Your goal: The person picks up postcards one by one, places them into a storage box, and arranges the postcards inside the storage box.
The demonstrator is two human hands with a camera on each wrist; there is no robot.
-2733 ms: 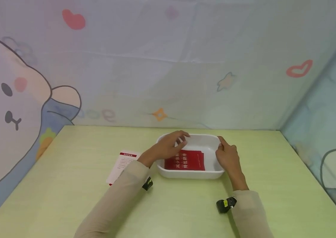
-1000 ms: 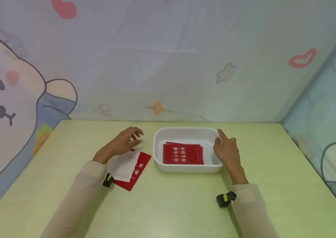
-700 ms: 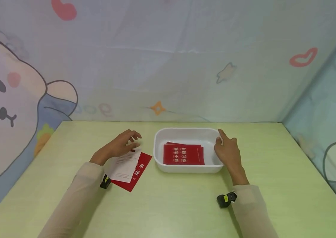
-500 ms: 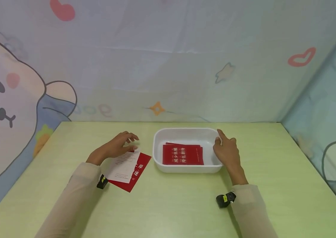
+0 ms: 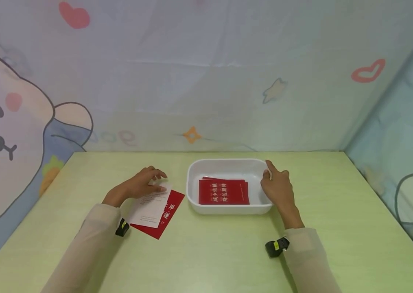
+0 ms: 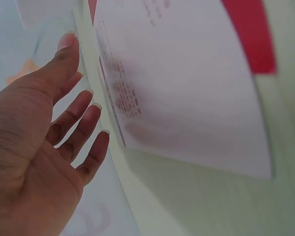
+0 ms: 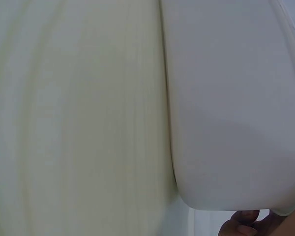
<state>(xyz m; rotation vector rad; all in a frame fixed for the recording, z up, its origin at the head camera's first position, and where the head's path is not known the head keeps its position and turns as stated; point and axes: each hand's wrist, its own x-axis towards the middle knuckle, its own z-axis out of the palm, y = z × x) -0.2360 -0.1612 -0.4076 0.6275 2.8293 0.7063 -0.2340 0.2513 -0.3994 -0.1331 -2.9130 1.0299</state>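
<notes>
In the head view my left hand [image 5: 138, 187] hovers with loose, spread fingers at the far end of a white printed card [image 5: 150, 209]. The left wrist view shows the fingers apart from this card [image 6: 187, 83]; its near end looks slightly raised above the table, casting a shadow. Partly covered by it lies a red card [image 5: 171, 211] with white characters. My right hand [image 5: 279, 187] grips the right rim of a white plastic tub [image 5: 232, 209], index finger stretched along the corner. Several red cards [image 5: 222, 192] lie stacked inside the tub. Its outer wall [image 7: 231, 108] fills the right wrist view.
The light green table [image 5: 206, 252] reaches back to a cartoon-printed cloth [image 5: 206, 81]. Another cloth side [image 5: 411, 162] stands along the table's right edge. A black wrist camera [image 5: 276, 247] sits on my right wrist, and another camera [image 5: 122, 228] on my left.
My left hand has gone from over the tub to the loose cards, then drifted slightly left and nearer. The red card beside the white one is now visible. My right hand stays at the rim.
</notes>
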